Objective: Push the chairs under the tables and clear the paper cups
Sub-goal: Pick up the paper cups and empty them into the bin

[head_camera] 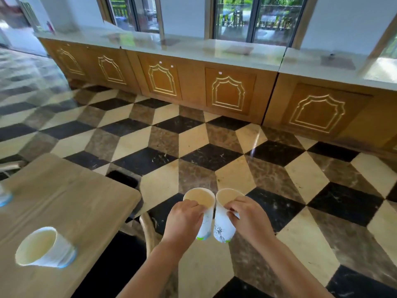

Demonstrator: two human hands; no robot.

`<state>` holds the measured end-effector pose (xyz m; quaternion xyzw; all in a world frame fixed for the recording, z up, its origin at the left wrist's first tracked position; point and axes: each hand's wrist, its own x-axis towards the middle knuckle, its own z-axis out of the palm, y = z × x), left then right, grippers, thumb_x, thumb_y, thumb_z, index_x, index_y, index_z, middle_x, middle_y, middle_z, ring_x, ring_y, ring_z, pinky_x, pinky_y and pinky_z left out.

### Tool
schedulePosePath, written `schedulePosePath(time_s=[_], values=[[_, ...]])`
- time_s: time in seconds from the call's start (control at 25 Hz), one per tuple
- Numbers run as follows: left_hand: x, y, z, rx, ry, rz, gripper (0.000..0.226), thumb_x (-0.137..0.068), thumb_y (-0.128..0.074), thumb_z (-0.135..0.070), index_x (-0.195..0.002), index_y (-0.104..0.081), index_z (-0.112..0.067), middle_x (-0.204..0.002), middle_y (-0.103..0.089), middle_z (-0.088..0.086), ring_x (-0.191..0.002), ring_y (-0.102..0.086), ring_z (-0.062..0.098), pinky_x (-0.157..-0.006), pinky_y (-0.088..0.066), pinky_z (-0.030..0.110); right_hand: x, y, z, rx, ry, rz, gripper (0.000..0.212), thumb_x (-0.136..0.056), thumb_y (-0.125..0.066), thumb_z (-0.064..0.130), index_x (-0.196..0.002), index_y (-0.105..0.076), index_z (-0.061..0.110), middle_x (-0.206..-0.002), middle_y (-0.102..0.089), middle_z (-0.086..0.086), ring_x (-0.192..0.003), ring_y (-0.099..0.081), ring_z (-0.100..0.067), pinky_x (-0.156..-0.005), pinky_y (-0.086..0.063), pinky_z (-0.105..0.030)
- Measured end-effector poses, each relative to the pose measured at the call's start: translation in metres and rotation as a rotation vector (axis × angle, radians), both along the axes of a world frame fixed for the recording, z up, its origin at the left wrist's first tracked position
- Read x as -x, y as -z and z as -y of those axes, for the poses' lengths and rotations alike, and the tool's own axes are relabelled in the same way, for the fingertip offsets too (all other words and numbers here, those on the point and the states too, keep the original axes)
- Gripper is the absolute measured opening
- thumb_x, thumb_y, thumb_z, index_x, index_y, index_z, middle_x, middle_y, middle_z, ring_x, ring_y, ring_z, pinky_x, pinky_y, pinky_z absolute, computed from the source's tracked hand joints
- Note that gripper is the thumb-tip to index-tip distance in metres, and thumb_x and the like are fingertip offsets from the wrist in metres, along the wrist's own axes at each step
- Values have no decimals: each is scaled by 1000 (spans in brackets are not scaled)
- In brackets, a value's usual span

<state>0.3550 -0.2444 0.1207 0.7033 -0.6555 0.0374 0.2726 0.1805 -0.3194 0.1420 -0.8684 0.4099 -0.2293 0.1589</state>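
We grip one paper cup (205,211) in the left hand (182,222), another cup (223,220) in the right hand (249,218), above the floor; squeezing risks crushing them, and a third cup (43,247) near the tabletop (71,201) edge may topple.

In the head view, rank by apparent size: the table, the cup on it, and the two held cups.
1. table
2. cup on the table, though nearness may inflate it
3. left-hand cup and right-hand cup, alike

The place looks like a dining hall or café. A floor (193,134) of polished stone in a black, beige and brown cube pattern runs to a long counter (193,50) with carved wooden doors under tall windows (253,18). A wooden table (64,201) carries a paper cup (43,247).
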Motion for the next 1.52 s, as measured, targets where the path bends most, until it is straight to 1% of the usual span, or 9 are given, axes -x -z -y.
schedulePosePath(time_s=[0.28, 0.36, 0.44, 0.52, 0.72, 0.92, 1.08, 1.36, 1.52], values=[[-57, 12, 95, -19, -175, -2, 28, -67, -43, -20, -63, -70, -18, -56, -64, -1, -51, -59, 22, -48, -44, 24, -72, 7, 121, -12, -174, -12, 12, -72, -74, 4, -81, -71, 10, -79, -71, -4, -72, -62, -23, -62, -43, -26], [-70, 14, 118, -15, -245, -24, 21, -68, -52, -16, -67, -72, -19, -62, -69, -1, -55, -63, 21, -51, -50, 24, -94, 12, 156, 7, -241, -23, 14, -72, -75, 7, -85, -72, 10, -84, -72, -6, -76, -64, -24, -64, -42, -25], [-81, 13, 145, -30, -345, -26, 13, -65, -69, -7, -71, -73, -18, -67, -72, -1, -60, -66, 20, -57, -55, 29, -117, 15, 195, 17, -315, -29, 13, -75, -73, 11, -88, -71, 11, -88, -71, -6, -80, -63, -24, -66, -46, -26], [-88, 9, 174, -41, -456, -66, 26, -56, -82, 1, -73, -74, -17, -70, -73, 0, -63, -67, 20, -59, -55, 31, -141, 13, 237, 10, -434, -54, 11, -77, -71, 13, -88, -71, 11, -89, -70, -4, -81, -62, -23, -68, -51, -31], [-106, -4, 209, -47, -690, -90, 30, -51, -85, 3, -72, -74, -15, -69, -73, 1, -64, -68, 21, -61, -58, 37, -208, 6, 305, 19, -731, -71, 2, -77, -69, 11, -75, -69, 10, -72, -65, -3, -67, -58, -20, -58, -52, -34], [-141, 6, 215, -120, -931, -146, 26, -56, -83, 4, -74, -74, -13, -71, -73, 4, -65, -68, 25, -60, -55, 37, -280, 26, 327, -22, -954, -114, 7, -78, -66, 9, -71, -66, 7, -67, -62, -5, -65, -54, -20, -58, -51, -38], [-184, 20, 223, -130, -1020, -178, 24, -59, -81, 3, -75, -74, -12, -72, -73, 5, -66, -67, 27, -60, -55, 38, -339, 37, 334, -44, -1064, -110, 5, -74, -66, 3, -72, -68, 7, -68, -63, -4, -67, -55, -20, -57, -50, -35], [-313, 44, 243, -128, -1103, -281, 21, -58, -78, 5, -72, -74, -10, -66, -71, 6, -61, -66, 27, -58, -55, 38, -483, 61, 353, -31, -1115, -212, 10, -74, -60, 1, -67, -65, 7, -67, -62, -6, -66, -55, -23, -54, -49, -39], [-392, 58, 243, -180, -1162, -386, 15, -73, -67, 2, -81, -74, -9, -74, -71, 10, -72, -63, 31, -65, -54, 38, -569, 70, 358, -80, -1149, -259, 12, -73, -60, -2, -70, -65, 7, -69, -63, -6, -66, -55, -26, -55, -50, -42]])
